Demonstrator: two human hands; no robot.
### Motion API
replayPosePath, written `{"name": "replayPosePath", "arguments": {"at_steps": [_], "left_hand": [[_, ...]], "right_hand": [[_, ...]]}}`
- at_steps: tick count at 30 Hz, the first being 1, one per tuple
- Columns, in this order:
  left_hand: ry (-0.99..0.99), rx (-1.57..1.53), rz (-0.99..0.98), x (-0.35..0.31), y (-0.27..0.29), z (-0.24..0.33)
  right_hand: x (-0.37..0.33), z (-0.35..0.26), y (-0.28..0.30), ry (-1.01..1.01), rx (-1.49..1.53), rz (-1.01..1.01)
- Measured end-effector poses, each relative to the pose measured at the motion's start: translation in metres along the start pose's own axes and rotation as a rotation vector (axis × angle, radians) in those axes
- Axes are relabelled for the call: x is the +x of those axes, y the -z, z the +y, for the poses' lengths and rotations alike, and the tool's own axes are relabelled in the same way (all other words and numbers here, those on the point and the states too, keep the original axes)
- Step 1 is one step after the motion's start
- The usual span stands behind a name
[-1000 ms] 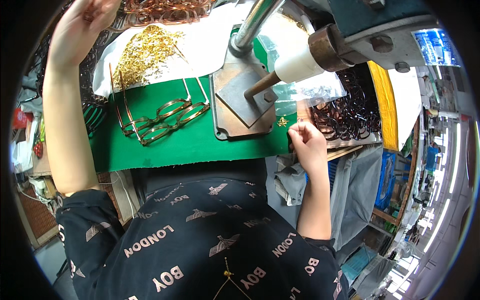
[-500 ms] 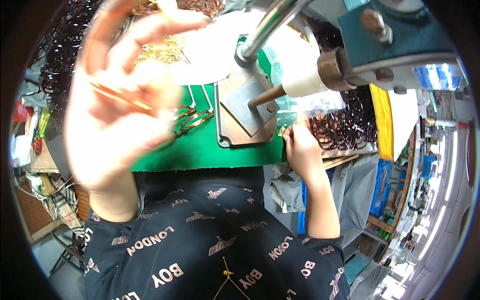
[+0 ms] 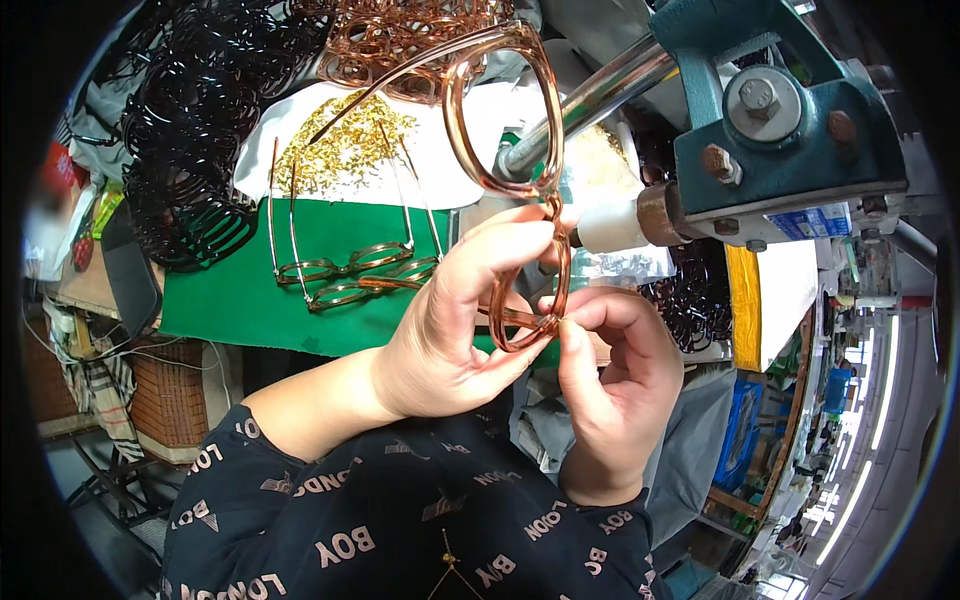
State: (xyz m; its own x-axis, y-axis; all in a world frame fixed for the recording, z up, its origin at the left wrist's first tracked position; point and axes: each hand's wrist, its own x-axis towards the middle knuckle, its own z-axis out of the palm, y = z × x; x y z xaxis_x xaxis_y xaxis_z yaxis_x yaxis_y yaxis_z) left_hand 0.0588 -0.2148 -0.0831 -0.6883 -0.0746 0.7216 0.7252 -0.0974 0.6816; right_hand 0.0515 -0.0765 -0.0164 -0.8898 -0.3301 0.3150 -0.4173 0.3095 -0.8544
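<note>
Translucent brown-amber eyeglasses (image 3: 453, 110) are held upright on edge in front of me, one lens opening above the other. My left hand (image 3: 440, 320) is closed around them near the bridge and lower rim. One temple arm stretches out to the upper left from the top corner. At the lower hinge corner, the thumb and forefinger of my right hand (image 3: 630, 375) are pinched together against the frame; anything between those fingertips is too small to make out. Two more pairs of glasses (image 3: 350, 266) lie beyond my left wrist, temples pointing away, on a green mat (image 3: 225, 290).
A heap of small gold-coloured parts (image 3: 335, 150) lies on white sheeting. Behind it are piles of brown frames (image 3: 400, 45) and black frames (image 3: 195, 130). A teal machine head (image 3: 790, 140) with a metal post overhangs the right side. More dark frames (image 3: 692, 300) sit beneath it.
My left hand has come from the raised left side to the centre with the glasses. My right hand has lifted from the small gold bits on the mat to the frame's hinge corner.
</note>
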Motion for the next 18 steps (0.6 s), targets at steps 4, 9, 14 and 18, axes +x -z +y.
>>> {"name": "replayPosePath", "arguments": {"at_steps": [4, 9, 14, 18], "left_hand": [[0.008, -0.049, 0.089, -0.003, -0.003, 0.0], [0.191, -0.467, 0.216, 0.005, -0.016, 0.003], [0.233, -0.561, 0.239, 0.022, -0.027, 0.003], [0.274, -0.584, 0.27, 0.038, -0.035, 0.0]], "right_hand": [[0.003, -0.01, -0.002, 0.018, -0.124, 0.02], [0.008, -0.02, 0.004, 0.104, -0.164, 0.025], [0.011, -0.022, 0.014, -0.012, -0.029, 0.127], [0.021, -0.025, 0.033, 0.159, -0.096, 0.263]]}}
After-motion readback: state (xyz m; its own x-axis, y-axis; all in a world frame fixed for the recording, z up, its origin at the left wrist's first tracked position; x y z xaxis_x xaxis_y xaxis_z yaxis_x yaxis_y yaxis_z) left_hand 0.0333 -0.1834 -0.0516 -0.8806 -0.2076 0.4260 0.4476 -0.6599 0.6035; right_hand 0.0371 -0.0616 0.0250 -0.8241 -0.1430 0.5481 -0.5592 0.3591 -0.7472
